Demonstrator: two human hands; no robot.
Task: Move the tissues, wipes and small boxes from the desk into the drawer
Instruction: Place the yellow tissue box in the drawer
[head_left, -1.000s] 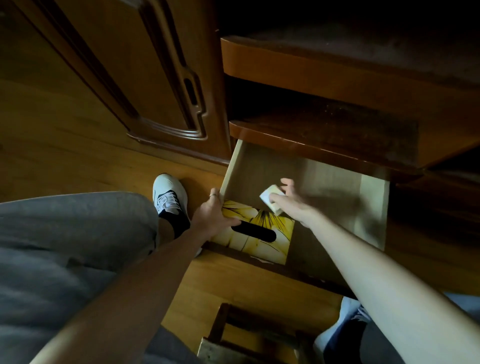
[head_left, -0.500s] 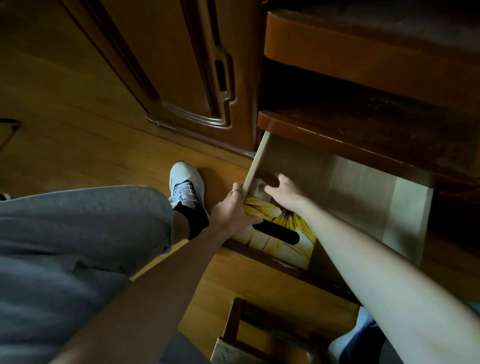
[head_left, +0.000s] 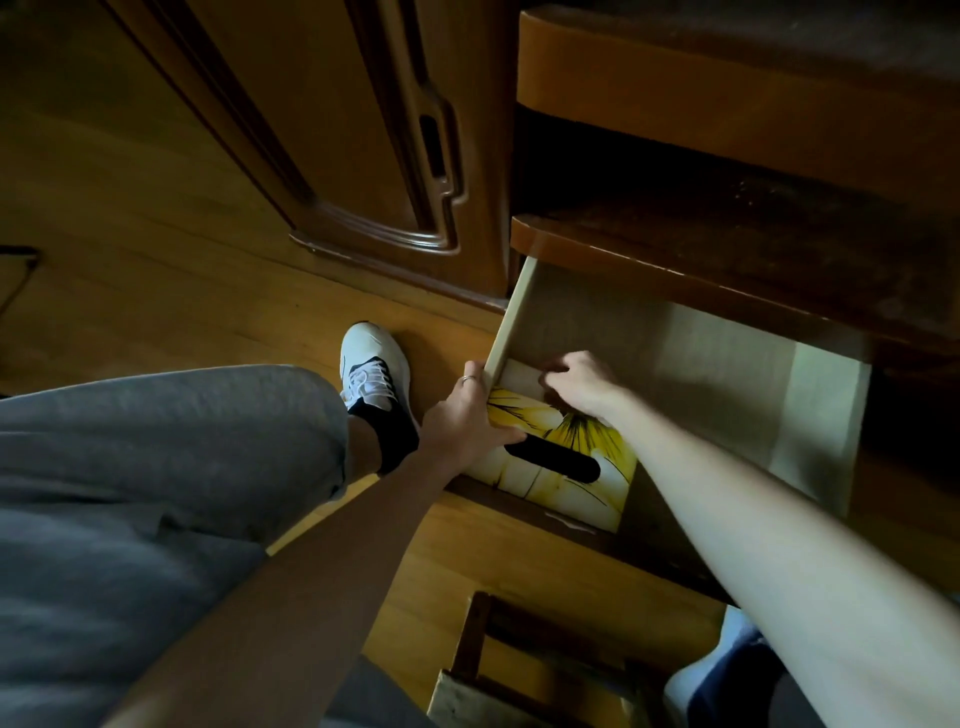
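Fingers of the right hand (head_left: 576, 382) are curling down onto a small pale box (head_left: 519, 378), tucking it into the far left corner of the open drawer (head_left: 727, 364), apparently to wedge it into the gap between the drawer's left wall and the yellow tissue box (head_left: 558, 457); whether the fingertips are pinching the box or only pressing it down is hard to make out in the dim light. The left hand (head_left: 467, 421), a ring (head_left: 468, 379) showing on one finger, is wrapping over the near left corner of the tissue box, thumb lying across its top and fingers reaching up beside the drawer wall, seemingly steadying the carton so it is not sliding while the smaller item is being seated behind it. The tissue box is lying flat in the drawer's front left, its dark oval slot facing up, touching the pale box at its far edge. Both bare forearms are stretching in from the lower frame over a wooden floor (head_left: 156, 260), beside a grey trouser leg (head_left: 130, 493) and a white trainer (head_left: 375, 364). The desk top, and whatever is waiting there, is out of view; the shelf above the drawer is lost in shadow, and a wooden object at the bottom edge is cut off and cannot be identified
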